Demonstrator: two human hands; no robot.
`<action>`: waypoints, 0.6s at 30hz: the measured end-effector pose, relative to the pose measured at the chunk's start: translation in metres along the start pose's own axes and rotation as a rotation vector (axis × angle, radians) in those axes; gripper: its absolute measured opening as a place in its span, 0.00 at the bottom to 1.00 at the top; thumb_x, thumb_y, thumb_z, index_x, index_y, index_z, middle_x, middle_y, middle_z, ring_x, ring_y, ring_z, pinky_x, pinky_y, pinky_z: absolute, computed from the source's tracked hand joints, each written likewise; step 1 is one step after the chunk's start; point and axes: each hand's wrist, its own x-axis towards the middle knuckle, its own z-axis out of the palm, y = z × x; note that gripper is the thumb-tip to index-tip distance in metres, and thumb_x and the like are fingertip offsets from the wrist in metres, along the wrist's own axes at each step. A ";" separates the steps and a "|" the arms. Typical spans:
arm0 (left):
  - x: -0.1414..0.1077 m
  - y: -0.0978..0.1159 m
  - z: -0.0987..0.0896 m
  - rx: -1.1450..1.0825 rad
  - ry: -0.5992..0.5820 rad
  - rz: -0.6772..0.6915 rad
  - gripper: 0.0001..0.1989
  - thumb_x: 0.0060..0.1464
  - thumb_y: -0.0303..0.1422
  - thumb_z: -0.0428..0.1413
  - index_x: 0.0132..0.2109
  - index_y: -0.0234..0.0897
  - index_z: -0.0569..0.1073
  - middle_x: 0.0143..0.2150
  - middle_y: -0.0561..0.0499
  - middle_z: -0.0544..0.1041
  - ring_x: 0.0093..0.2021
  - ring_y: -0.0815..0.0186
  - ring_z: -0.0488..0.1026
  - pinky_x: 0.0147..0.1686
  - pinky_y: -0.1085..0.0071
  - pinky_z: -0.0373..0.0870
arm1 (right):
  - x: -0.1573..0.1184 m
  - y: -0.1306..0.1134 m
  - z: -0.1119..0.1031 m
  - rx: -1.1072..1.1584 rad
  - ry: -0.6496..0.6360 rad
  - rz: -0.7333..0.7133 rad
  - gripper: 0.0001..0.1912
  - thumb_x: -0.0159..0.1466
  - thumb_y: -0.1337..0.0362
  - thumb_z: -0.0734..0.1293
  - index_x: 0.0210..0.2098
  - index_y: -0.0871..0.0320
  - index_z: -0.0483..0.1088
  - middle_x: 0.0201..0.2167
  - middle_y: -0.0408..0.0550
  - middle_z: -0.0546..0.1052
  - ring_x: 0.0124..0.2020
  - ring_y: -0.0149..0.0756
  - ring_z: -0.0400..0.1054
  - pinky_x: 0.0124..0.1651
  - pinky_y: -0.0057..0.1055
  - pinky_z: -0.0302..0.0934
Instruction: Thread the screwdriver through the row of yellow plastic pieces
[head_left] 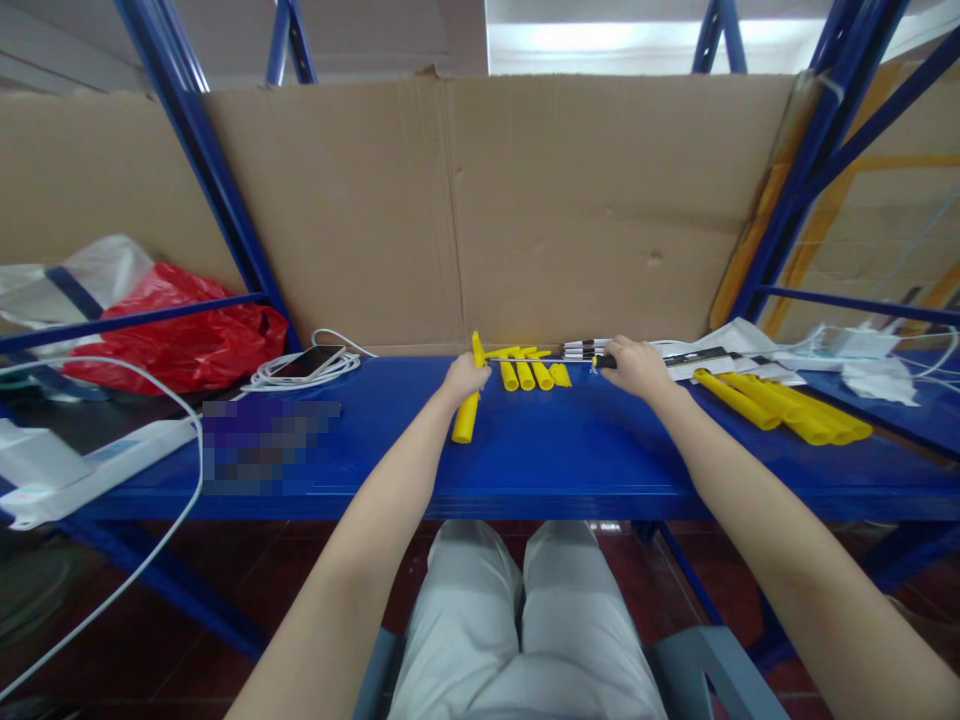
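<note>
My left hand is closed around a yellow plastic tube, whose narrower top end sticks up above my fingers. Its wider, hollow end points down toward the desk's front edge. My right hand grips the black handle of a screwdriver. The thin metal shaft runs left toward the tube in my left hand; whether the tip touches it I cannot tell. Behind and below the shaft lie several similar yellow tubes in a row, with a small yellow piece at their right end.
More yellow tubes lie on the blue desk at right, near papers and packets. Cardboard closes off the back between blue posts. A coiled white cable, phone, red bag and power strip are at left.
</note>
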 end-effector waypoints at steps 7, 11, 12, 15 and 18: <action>0.002 -0.001 -0.001 0.025 0.035 0.001 0.11 0.56 0.25 0.52 0.44 0.28 0.76 0.28 0.47 0.78 0.21 0.68 0.72 0.24 0.75 0.69 | -0.004 -0.007 -0.008 -0.023 -0.007 0.179 0.18 0.64 0.54 0.62 0.43 0.59 0.76 0.40 0.60 0.81 0.41 0.51 0.74 0.38 0.37 0.59; 0.001 0.000 -0.002 0.015 0.052 0.002 0.10 0.55 0.24 0.52 0.43 0.28 0.76 0.28 0.47 0.78 0.21 0.67 0.73 0.23 0.75 0.69 | -0.003 -0.004 -0.007 -0.015 -0.041 0.135 0.18 0.64 0.53 0.62 0.42 0.60 0.76 0.40 0.61 0.81 0.43 0.51 0.74 0.40 0.37 0.60; 0.001 0.000 -0.002 0.016 0.055 0.000 0.10 0.55 0.24 0.52 0.42 0.29 0.76 0.28 0.47 0.78 0.21 0.67 0.73 0.23 0.75 0.69 | -0.002 -0.003 -0.006 -0.009 -0.040 0.105 0.18 0.64 0.54 0.62 0.42 0.60 0.76 0.41 0.62 0.81 0.44 0.51 0.73 0.41 0.38 0.60; 0.002 -0.001 -0.003 0.018 0.065 -0.002 0.10 0.55 0.24 0.52 0.42 0.29 0.76 0.28 0.46 0.79 0.22 0.66 0.74 0.24 0.75 0.69 | 0.000 0.004 0.000 0.006 -0.022 0.041 0.18 0.63 0.58 0.62 0.45 0.63 0.75 0.44 0.63 0.80 0.47 0.52 0.72 0.45 0.39 0.61; 0.003 -0.002 -0.002 0.024 0.061 0.002 0.10 0.55 0.24 0.53 0.42 0.29 0.76 0.28 0.47 0.79 0.22 0.66 0.74 0.25 0.75 0.70 | 0.001 0.011 0.007 0.032 -0.009 0.016 0.17 0.62 0.62 0.63 0.48 0.63 0.74 0.45 0.62 0.79 0.49 0.53 0.71 0.47 0.41 0.62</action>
